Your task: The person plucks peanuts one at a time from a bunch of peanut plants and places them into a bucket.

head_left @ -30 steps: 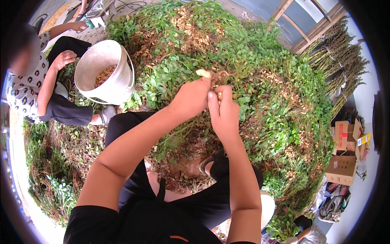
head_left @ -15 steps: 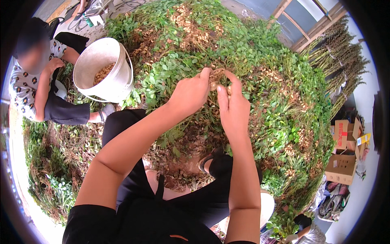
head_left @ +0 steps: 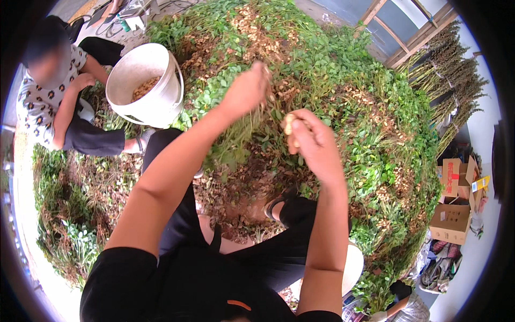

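Observation:
My left hand [head_left: 248, 92], raised over the heap, is closed around the root end of a peanut plant [head_left: 236, 144], whose leafy stems hang down beneath it. Motion blurs its fingertips. Lower and to the right, my right hand [head_left: 317, 144] has its fingers curled around a few pale peanuts [head_left: 290, 123] in their shells. A gap separates the two hands. Pulled peanut plants [head_left: 316, 59], green leaves mixed with pods and roots, pile up around and beyond them. To the left stands a white bucket [head_left: 170, 96] with peanuts [head_left: 145, 89] in its bottom.
Beside the bucket sits a person [head_left: 40, 115] in a patterned top. Another person [head_left: 413, 308] is partly visible at the lower right. Cardboard boxes [head_left: 449, 221] and bundled dry stalks [head_left: 450, 75] line the right wall. Dry leaves [head_left: 241, 201] cover the ground between my legs.
My hands have come apart: the left went up and left with the plant, the right down and right with peanuts. The bucket appears slightly farther right and higher in view.

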Motion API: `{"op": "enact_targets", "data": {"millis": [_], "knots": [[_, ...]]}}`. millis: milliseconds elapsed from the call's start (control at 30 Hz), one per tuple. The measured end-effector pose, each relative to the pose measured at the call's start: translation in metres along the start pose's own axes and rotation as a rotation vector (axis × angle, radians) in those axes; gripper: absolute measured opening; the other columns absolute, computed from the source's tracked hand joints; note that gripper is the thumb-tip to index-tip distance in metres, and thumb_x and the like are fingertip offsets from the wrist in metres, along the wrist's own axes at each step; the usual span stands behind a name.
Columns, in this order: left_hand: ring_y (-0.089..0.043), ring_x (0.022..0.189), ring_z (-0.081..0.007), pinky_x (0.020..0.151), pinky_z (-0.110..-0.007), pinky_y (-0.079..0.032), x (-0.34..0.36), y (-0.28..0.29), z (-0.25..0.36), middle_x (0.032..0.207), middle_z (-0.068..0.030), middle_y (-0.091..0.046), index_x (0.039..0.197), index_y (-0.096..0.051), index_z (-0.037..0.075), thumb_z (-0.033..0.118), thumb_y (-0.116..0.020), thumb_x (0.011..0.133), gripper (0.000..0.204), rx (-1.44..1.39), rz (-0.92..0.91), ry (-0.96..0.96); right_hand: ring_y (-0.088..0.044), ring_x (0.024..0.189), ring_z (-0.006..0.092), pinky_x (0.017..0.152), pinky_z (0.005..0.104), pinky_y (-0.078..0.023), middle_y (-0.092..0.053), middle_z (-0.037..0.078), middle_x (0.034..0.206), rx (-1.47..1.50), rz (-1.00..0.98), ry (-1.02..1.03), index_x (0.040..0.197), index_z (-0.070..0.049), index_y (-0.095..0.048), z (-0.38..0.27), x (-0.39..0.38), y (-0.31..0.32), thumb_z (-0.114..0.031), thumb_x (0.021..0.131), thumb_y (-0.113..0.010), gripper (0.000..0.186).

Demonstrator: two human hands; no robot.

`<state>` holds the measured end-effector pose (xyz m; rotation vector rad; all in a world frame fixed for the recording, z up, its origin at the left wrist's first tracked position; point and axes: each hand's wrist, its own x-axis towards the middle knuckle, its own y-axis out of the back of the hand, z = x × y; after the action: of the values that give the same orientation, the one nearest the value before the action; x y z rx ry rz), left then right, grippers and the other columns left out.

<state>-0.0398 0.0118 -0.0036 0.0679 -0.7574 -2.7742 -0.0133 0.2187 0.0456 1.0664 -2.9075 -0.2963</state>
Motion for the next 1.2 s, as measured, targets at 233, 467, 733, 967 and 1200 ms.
{"op": "enact_targets", "data": {"millis": [233,467,733,967,1200], "knots": [[-0.070,0.077,-0.0202,0.065,-0.036,-0.055,-0.079,0.147,0.016,0.094,-0.0107,-0.068,0.116,-0.056,0.003,0.032,-0.044,0.106,0.034,-0.177,0.350,-0.177,-0.051,0.062,0.0070,0.054,0.0230,-0.037,-0.054,-0.001,0.071,-0.549,0.586,-0.138,0.114,-0.003,-0.061,-0.027,-0.221,0.069,-0.022,0.104,-0.046,0.026],[-0.068,0.095,-0.0322,0.080,-0.045,-0.054,-0.272,0.387,-0.056,0.106,-0.0197,-0.068,0.133,-0.047,0.008,0.048,-0.041,0.102,0.051,0.656,1.042,-0.195,-0.062,0.061,0.0176,0.055,0.0326,-0.051,-0.066,0.008,0.074,-0.714,0.735,-0.756,0.101,-0.003,-0.063,0.155,-0.491,0.052,-0.034,0.101,-0.049,0.034],[-0.048,0.129,-0.0497,0.107,-0.060,-0.040,-0.499,0.472,-0.178,0.146,-0.0311,-0.042,0.156,-0.020,0.010,0.063,-0.046,0.094,0.086,1.309,0.384,1.039,-0.063,0.111,0.0391,0.095,0.0457,-0.049,-0.066,0.023,0.118,-0.802,0.540,-0.735,0.122,0.001,-0.064,0.172,-0.456,0.039,-0.032,0.100,-0.054,0.040],[-0.067,0.109,-0.0272,0.096,-0.039,-0.049,-0.371,0.308,-0.122,0.115,-0.0112,-0.071,0.129,-0.060,0.005,0.044,-0.051,0.100,0.050,0.869,0.447,0.460,-0.068,0.106,0.0292,0.091,0.0385,-0.052,-0.068,0.018,0.120,-0.944,0.566,-0.083,0.124,0.000,-0.063,0.022,-0.239,0.045,-0.018,0.103,-0.052,0.029],[-0.064,0.069,-0.0175,0.067,-0.032,-0.051,-0.150,0.171,-0.025,0.074,-0.0069,-0.066,0.095,-0.066,0.001,0.029,-0.055,0.099,0.030,0.284,0.359,-0.328,-0.068,0.100,0.0255,0.089,0.0356,-0.051,-0.070,0.017,0.114,-0.563,-0.013,-0.174,0.121,-0.005,-0.065,0.136,-0.047,-0.040,-0.025,0.097,-0.058,0.032]]}}
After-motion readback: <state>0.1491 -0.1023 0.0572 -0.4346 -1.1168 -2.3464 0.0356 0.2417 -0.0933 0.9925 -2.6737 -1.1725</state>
